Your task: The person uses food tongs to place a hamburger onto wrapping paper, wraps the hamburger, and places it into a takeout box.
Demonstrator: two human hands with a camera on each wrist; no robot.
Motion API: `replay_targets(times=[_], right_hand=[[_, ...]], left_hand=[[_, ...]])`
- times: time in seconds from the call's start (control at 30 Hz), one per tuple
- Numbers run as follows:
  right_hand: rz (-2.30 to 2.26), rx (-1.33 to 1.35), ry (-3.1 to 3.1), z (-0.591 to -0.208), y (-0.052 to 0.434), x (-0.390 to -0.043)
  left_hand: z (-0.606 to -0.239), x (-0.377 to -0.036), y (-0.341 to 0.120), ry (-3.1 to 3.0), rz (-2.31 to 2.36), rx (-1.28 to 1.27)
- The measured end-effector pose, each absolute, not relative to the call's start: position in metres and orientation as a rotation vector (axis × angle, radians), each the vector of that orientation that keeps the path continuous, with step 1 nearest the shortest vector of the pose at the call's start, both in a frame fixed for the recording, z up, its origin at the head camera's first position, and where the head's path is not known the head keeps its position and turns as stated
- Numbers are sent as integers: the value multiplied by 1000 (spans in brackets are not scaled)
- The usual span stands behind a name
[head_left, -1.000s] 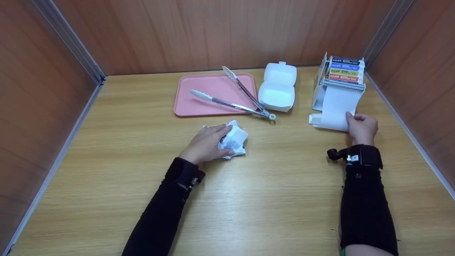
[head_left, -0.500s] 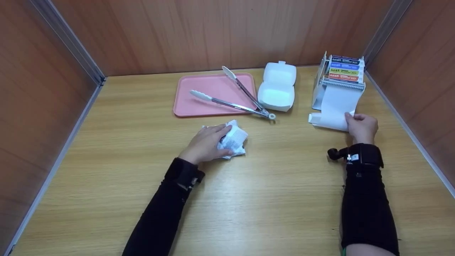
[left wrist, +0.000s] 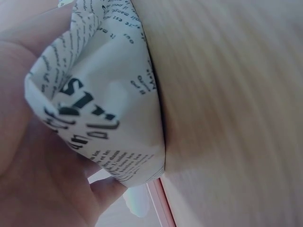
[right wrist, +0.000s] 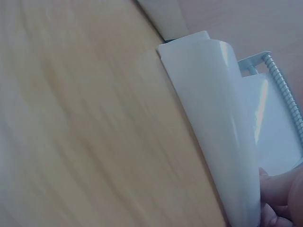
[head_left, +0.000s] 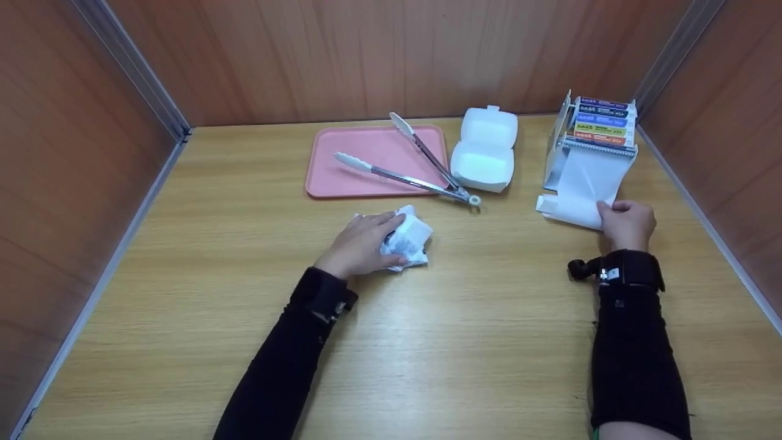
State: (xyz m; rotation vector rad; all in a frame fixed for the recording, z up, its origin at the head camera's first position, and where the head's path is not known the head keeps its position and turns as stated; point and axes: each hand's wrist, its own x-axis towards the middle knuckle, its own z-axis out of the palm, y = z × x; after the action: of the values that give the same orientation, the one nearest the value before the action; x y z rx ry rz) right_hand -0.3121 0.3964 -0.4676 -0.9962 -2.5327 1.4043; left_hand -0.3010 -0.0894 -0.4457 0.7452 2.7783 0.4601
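Note:
In the head view my left hand (head_left: 363, 247) grips a crumpled packet (head_left: 409, 239) wrapped in newsprint paper, which rests on the table in the middle. The left wrist view has the printed wrapper (left wrist: 106, 101) large, its folded edge against the palm and the fingers around its far side. Over on the right, my right hand (head_left: 630, 223) pinches the right end of a white backing strip (head_left: 591, 174). This strip hangs from the front of a label dispenser (head_left: 559, 160), and its lower end is curled into a roll (right wrist: 203, 113) that lies at the table.
Behind the packet lies a pink tray (head_left: 342, 143), with spread metal tongs (head_left: 421, 182) across its right side. Next to it stands an open white foam box (head_left: 486, 156). Colored label rolls (head_left: 602, 125) sit in the dispenser. Wood panels (head_left: 391, 61) enclose the table's back and sides.
The head view has shifted slightly. My right hand has drawn the strip a little toward me, and a crease now shows in it. The left hand stays on the packet.

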Motion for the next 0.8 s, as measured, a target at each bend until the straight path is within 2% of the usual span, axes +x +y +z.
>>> replay_targets(times=[0.5, 0.8], right_hand=[[1237, -923, -2701, -467, 399, -306], [1365, -959, -2665, -463, 402, -304]], left_hand=[[-447, -302, -88, 2762, 472, 779], [-447, -302, -91, 2768, 465, 770]])
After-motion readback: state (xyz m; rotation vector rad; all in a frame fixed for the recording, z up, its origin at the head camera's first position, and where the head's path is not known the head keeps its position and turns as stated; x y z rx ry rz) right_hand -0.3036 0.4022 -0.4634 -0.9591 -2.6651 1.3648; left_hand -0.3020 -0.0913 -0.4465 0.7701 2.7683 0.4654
